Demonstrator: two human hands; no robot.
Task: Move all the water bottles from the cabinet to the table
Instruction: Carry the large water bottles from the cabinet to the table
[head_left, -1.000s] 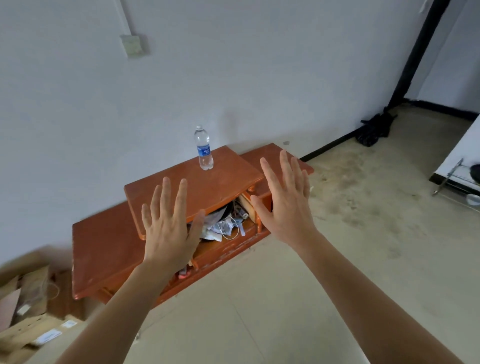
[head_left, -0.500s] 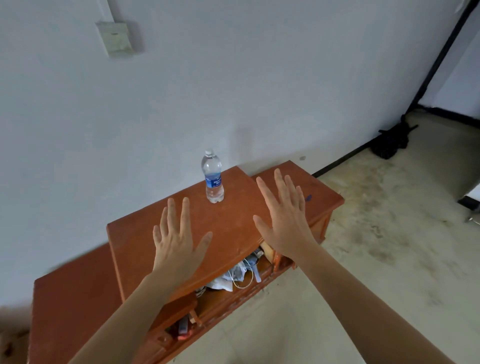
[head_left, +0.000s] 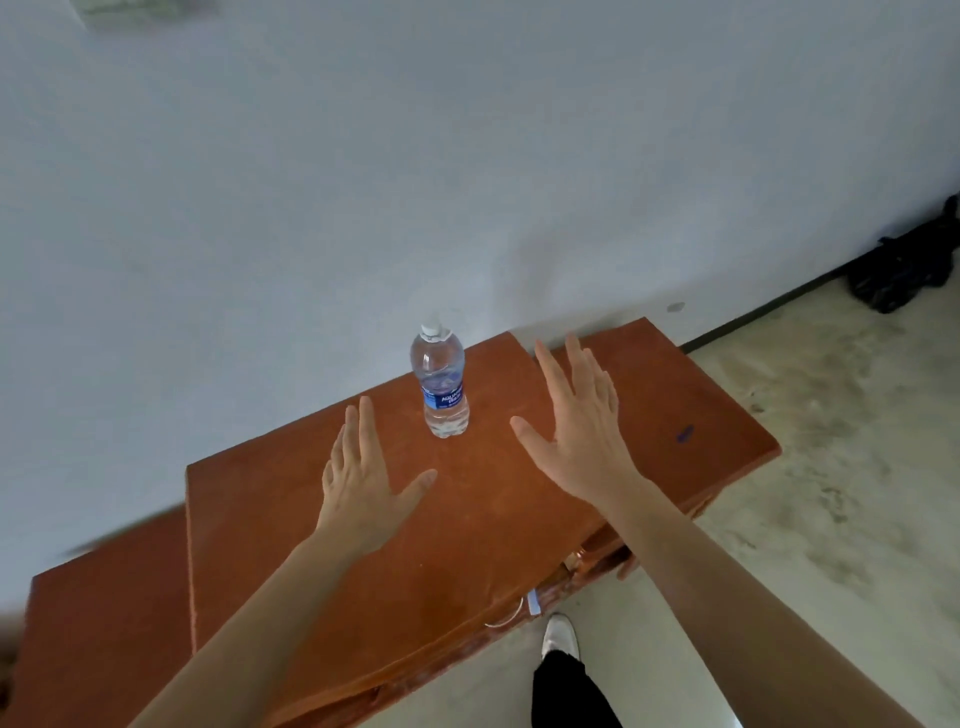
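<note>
A clear water bottle (head_left: 440, 383) with a blue label and white cap stands upright on the raised middle top of a low orange-brown wooden cabinet (head_left: 467, 525), close to the white wall. My left hand (head_left: 365, 480) hovers over the cabinet top, below and left of the bottle, fingers straight and spread, holding nothing. My right hand (head_left: 577, 425) hovers to the right of the bottle, fingers straight, also holding nothing. Neither hand touches the bottle.
The cabinet has lower side sections at left (head_left: 104, 623) and right (head_left: 717, 431). Cords and clutter (head_left: 511, 616) peek from under its front edge. My foot in a white shoe (head_left: 560, 635) stands on the concrete floor. A black bag (head_left: 906, 270) lies by the far wall.
The view has closed in on the cabinet. Both hands have moved forward over its top and now flank the bottle more closely. The open shelf below is mostly hidden.
</note>
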